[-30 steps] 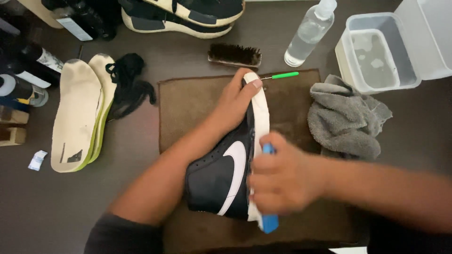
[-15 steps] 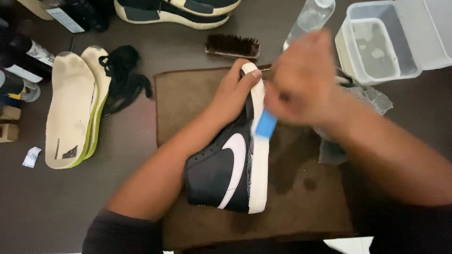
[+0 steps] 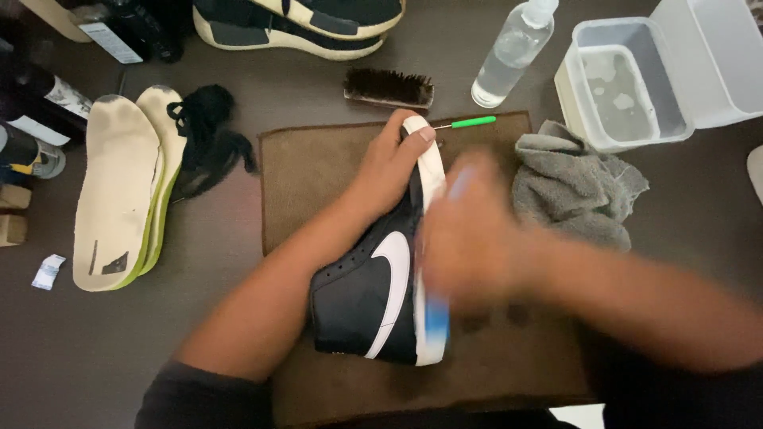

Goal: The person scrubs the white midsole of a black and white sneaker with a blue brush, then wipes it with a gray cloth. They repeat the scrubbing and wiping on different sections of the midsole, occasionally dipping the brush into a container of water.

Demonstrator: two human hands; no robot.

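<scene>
Single head view, close, looking straight down at table (image 3: 318,71)

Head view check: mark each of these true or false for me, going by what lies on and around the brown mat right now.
1. The left hand grips the toe end of the black sneaker. True.
2. The sneaker rests on a brown mat. True.
3. The right hand holds a green brush. False: the blurred tool in it is blue.
4. The grey cloth lies left of the mat. False: it lies at the mat's right edge.
5. Two insoles lie left of the mat. True.
6. The clear bottle lies tipped over on the mat. False: it stands off the mat, beyond its far edge.
</scene>
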